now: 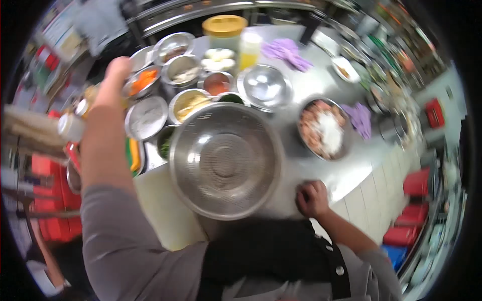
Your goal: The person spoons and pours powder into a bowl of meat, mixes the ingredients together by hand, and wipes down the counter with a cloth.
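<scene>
The left hand (119,66) reaches out beside a bowl (149,92) of orange pieces (144,80) (how wide its grip is, I cannot tell). The right hand (312,198), fingers curled into a narrow grip, is at the surface (291,193) edge, near the large steel bowl (226,160) before the person.

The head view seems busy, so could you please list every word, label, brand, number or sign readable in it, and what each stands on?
No text can be read anywhere.
Pale panel at upper left: any print is too blurred.
Red box on the right wall: any marking is too small and blurred.
Yellow-lidded tub: no legible lettering.
Large metal bowl: no legible lettering.
</scene>
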Demonstrator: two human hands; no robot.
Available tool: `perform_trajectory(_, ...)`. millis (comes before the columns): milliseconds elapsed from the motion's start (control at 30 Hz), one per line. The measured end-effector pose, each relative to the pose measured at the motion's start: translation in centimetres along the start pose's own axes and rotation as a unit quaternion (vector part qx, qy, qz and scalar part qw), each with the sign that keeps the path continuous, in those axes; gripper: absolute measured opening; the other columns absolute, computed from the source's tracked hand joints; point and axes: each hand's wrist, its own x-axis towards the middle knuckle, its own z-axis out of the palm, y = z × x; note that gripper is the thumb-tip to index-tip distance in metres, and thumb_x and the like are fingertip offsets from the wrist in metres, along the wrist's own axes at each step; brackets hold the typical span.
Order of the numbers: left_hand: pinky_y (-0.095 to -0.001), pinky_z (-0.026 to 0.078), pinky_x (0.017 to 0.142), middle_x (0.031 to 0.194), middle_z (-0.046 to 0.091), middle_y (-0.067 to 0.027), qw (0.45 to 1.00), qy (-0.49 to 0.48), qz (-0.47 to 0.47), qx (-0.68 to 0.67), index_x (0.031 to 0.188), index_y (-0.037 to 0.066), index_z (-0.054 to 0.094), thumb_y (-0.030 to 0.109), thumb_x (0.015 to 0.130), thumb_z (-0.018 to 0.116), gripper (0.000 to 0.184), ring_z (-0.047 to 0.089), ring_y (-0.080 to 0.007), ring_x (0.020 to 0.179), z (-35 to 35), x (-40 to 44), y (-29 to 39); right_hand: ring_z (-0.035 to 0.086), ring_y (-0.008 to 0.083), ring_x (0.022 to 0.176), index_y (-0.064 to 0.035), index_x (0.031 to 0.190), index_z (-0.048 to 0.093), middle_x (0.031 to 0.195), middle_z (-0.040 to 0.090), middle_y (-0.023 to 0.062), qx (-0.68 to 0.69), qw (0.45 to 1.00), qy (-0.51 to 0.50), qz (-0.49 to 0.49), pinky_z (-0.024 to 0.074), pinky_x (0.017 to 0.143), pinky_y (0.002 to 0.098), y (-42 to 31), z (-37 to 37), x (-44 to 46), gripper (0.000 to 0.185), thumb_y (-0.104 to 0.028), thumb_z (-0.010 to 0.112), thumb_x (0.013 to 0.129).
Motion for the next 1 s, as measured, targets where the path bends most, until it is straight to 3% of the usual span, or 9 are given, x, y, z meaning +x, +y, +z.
perform_trajectory(33, -0.0492, 0.054, 0.096, 0.127, 0.068, -0.0187, 0.995, 0.053, 0.063, 0.054, 0.115, 0.006, 0.073, 0.022, 0.099, 0.046, 0.036, 0.068, -0.0361, 0.112, -2.6, -1.5, 0.5, 0.06, 0.0354, 0.089, -0.0098, 0.094, 0.063, 0.095, 0.061, 0.0123, 0.001, 1.0, 0.014, -0.001, 0.0483, 0.079, 0.0484, 0.5, 0.4, -0.5, 0.021, -0.011, 0.075, 0.077)
perform_trajectory(133, -0.0386, 0.052, 0.098, 0.121, 0.072, -0.0184, 0.952, 0.224, -0.007, -0.207, 0.131, 0.006, 0.067, 0.039, 0.104, 0.047, 0.047, 0.07, -0.0279, 0.11, -6.1, -2.3, 0.1, 0.059, 0.0347, 0.091, -0.0098, 0.092, 0.063, 0.094, 0.06, 0.0123, 0.032, 0.999, 0.005, 0.013, 0.0487, 0.08, 0.0464, 0.7, 0.1, -0.6, 0.018, -0.014, 0.074, 0.079)
perform_trajectory(200, -0.0325, 0.05, 0.098, 0.121, 0.072, -0.0122, 0.914, 0.149, -0.006, -0.377, 0.133, 0.006, 0.066, 0.04, 0.105, 0.051, 0.047, 0.068, -0.0192, 0.108, -10.5, -4.8, 1.1, 0.059, 0.0344, 0.091, -0.0097, 0.09, 0.063, 0.094, 0.059, 0.012, 0.04, 0.999, 0.013, 0.011, 0.0489, 0.081, 0.046, 0.8, 0.1, -0.9, 0.015, -0.015, 0.073, 0.081)
perform_trajectory(400, -0.0307, 0.048, 0.097, 0.126, 0.069, -0.0089, 0.842, 0.236, 0.082, -0.478, 0.138, 0.008, 0.062, 0.037, 0.107, 0.053, 0.043, 0.065, -0.0168, 0.108, -23.0, -24.7, 12.9, 0.06, 0.0345, 0.09, -0.0089, 0.089, 0.064, 0.093, 0.06, 0.0123, 0.067, 0.998, 0.01, 0.002, 0.0504, 0.08, 0.046, 1.2, -0.3, -1.0, 0.011, -0.014, 0.072, 0.083)
perform_trajectory(500, -0.0311, 0.048, 0.096, 0.126, 0.069, -0.0107, 0.835, 0.273, 0.109, -0.465, 0.137, 0.003, 0.061, 0.03, 0.108, 0.052, 0.04, 0.065, -0.0165, 0.108, -25.0, -34.4, 16.1, 0.062, 0.0358, 0.084, -0.0081, 0.088, 0.065, 0.088, 0.062, 0.0125, 0.171, 0.985, 0.013, -0.01, 0.0517, 0.076, 0.0466, 2.0, -1.1, -0.8, 0.009, -0.014, 0.072, 0.084)
perform_trajectory(600, -0.0314, 0.049, 0.096, 0.124, 0.069, -0.0117, 0.83, 0.276, 0.041, -0.483, 0.135, -0.002, 0.06, 0.024, 0.109, 0.049, 0.038, 0.066, -0.017, 0.108, -24.8, -44.1, 18.7, 0.065, 0.0367, 0.082, -0.0073, 0.092, 0.07, 0.085, 0.067, 0.0133, 0.153, 0.979, 0.082, -0.111, 0.0535, 0.075, 0.0467, 5.5, -4.5, 1.7, 0.01, -0.016, 0.071, 0.086)
perform_trajectory(667, -0.0313, 0.05, 0.092, 0.119, 0.07, -0.0111, 0.789, 0.245, 0.037, -0.562, 0.132, -0.003, 0.061, 0.022, 0.11, 0.048, 0.035, 0.066, -0.0167, 0.106, -22.2, -49.2, 20.4, 0.068, 0.0362, 0.087, -0.0084, 0.102, 0.073, 0.092, 0.073, 0.0132, 0.132, 0.987, 0.083, -0.039, 0.055, 0.08, 0.0455, 8.9, -8.8, 5.7, 0.017, -0.018, 0.07, 0.089)
perform_trajectory(833, -0.0285, 0.05, 0.084, 0.107, 0.072, -0.0077, 0.777, 0.137, -0.148, -0.596, 0.128, 0.001, 0.063, 0.027, 0.107, 0.054, 0.034, 0.068, -0.0152, 0.095, -16.2, -57.1, 30.9, 0.07, 0.0336, 0.104, -0.0129, 0.122, 0.073, 0.112, 0.075, 0.0115, 0.017, 0.972, -0.219, -0.08, 0.0554, 0.09, 0.0438, 14.8, -12.4, 14.6, 0.036, -0.025, 0.069, 0.088)
perform_trajectory(1000, -0.0276, 0.053, 0.082, 0.1, 0.072, -0.0083, 0.749, 0.072, -0.208, -0.625, 0.122, -0.002, 0.065, 0.014, 0.103, 0.062, 0.025, 0.067, -0.0134, 0.087, -11.5, -59.1, 39.2, 0.065, 0.031, 0.118, -0.0195, 0.136, 0.067, 0.128, 0.069, 0.0127, -0.046, 0.906, -0.401, -0.129, 0.0511, 0.101, 0.0419, 14.0, -11.8, 18.8, 0.062, -0.037, 0.078, 0.077)
